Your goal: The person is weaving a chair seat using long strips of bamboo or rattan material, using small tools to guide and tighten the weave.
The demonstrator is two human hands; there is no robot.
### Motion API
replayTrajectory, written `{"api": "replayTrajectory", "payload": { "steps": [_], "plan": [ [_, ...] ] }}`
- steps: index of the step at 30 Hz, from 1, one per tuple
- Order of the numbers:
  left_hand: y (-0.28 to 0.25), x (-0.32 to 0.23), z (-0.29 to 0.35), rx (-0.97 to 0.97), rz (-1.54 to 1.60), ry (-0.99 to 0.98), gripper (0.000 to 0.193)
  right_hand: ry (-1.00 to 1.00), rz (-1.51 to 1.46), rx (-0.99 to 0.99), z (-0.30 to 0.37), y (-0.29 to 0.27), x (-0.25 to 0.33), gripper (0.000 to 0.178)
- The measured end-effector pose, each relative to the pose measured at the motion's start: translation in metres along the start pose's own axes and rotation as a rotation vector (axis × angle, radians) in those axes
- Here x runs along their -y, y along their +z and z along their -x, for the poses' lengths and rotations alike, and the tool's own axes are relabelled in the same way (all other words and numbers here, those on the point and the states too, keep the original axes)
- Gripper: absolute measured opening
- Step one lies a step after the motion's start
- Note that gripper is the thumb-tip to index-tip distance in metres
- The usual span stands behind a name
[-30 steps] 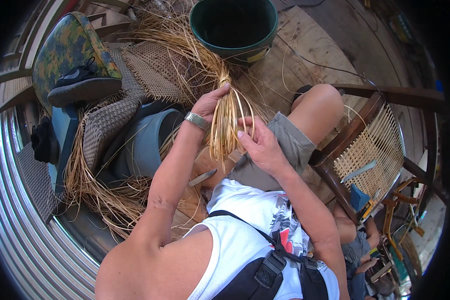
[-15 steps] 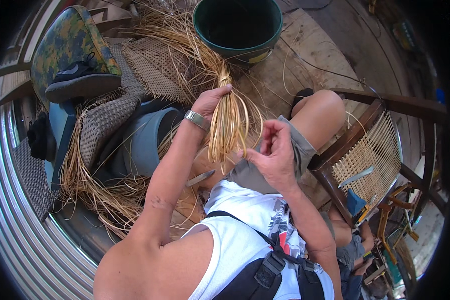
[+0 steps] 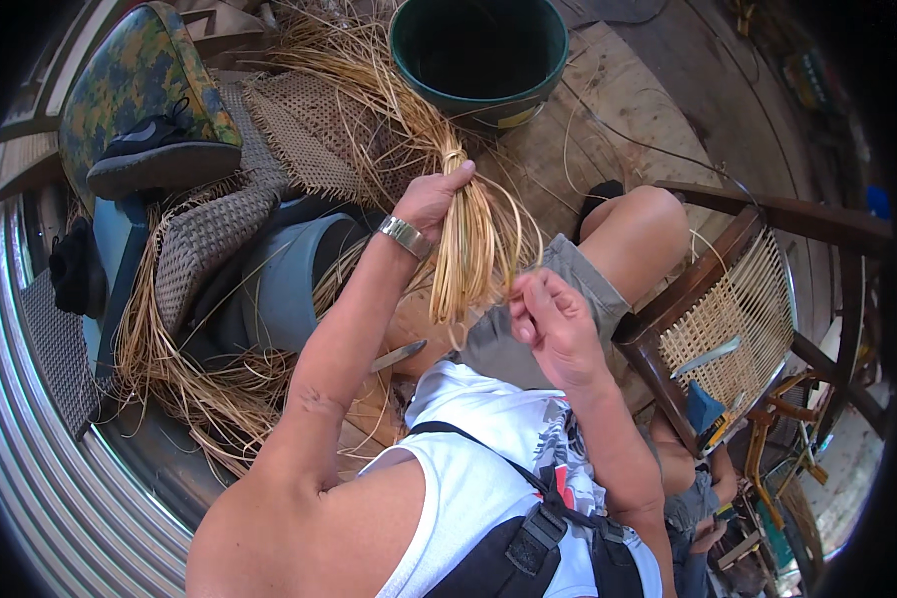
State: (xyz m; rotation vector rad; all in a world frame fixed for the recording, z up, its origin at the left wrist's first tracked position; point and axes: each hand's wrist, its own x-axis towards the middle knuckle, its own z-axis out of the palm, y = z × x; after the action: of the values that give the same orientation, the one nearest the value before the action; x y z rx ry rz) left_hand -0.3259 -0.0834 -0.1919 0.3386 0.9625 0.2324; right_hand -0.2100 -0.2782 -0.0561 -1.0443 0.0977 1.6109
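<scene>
My left hand [image 3: 437, 199], with a metal watch at its wrist, is closed around a tied bundle of rattan cane strands [image 3: 463, 249] just below its knot. The looped lower ends of the bundle hang over my lap. To the right of the bundle, my right hand [image 3: 553, 317] has its fingers curled and pinches a thin cane strand [image 3: 539, 231] that arcs out from beside the knot. The exact spot of the pinch is slightly blurred. Long loose ends of the bundle trail away past the knot toward the far left.
A dark green bucket [image 3: 478, 100] stands beyond my hands. At right is a wooden chair frame with part-woven cane [image 3: 713, 334]. Left lie a blue-grey bucket [image 3: 289, 289], woven cane sheet [image 3: 314, 130], a shoe [image 3: 164, 157] and loose cane [image 3: 199, 389]. A knife [image 3: 399, 355] lies near my lap.
My right hand has moved right, away from the bundle's lower loops, drawing a strand outward. The bundle has shifted slightly and its strands have spread; my left hand still grips it.
</scene>
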Motion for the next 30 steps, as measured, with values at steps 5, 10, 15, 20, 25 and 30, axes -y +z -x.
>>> {"api": "replayTrajectory", "payload": {
  "steps": [5, 10, 15, 20, 25, 30],
  "plan": [
    [0.01, 0.0, 0.012, 0.061, -0.05, -0.02, 0.034, -0.377, 0.448, -0.04, 0.0, -0.006, -0.009, 0.022],
    [0.001, -0.003, 0.007, 0.104, -0.026, -0.098, 0.035, -0.35, 0.807, -0.16, -0.001, -0.001, -0.008, 0.04],
    [0.002, 0.006, -0.003, 0.057, 0.042, -0.068, 0.039, -0.49, 0.958, -0.326, 0.01, 0.015, -0.012, 0.052],
    [-0.008, 0.008, -0.009, 0.036, 0.164, -0.085, 0.036, -0.837, 1.277, -0.344, 0.055, 0.033, 0.009, 0.033],
    [-0.001, 0.011, -0.012, 0.029, 0.087, -0.066, 0.035, -0.581, 1.317, 0.133, 0.033, 0.033, 0.004, 0.024],
    [-0.005, 0.009, -0.012, 0.038, 0.067, -0.049, 0.036, -0.365, 1.14, -0.112, 0.013, 0.021, 0.001, 0.037]
  ]
}}
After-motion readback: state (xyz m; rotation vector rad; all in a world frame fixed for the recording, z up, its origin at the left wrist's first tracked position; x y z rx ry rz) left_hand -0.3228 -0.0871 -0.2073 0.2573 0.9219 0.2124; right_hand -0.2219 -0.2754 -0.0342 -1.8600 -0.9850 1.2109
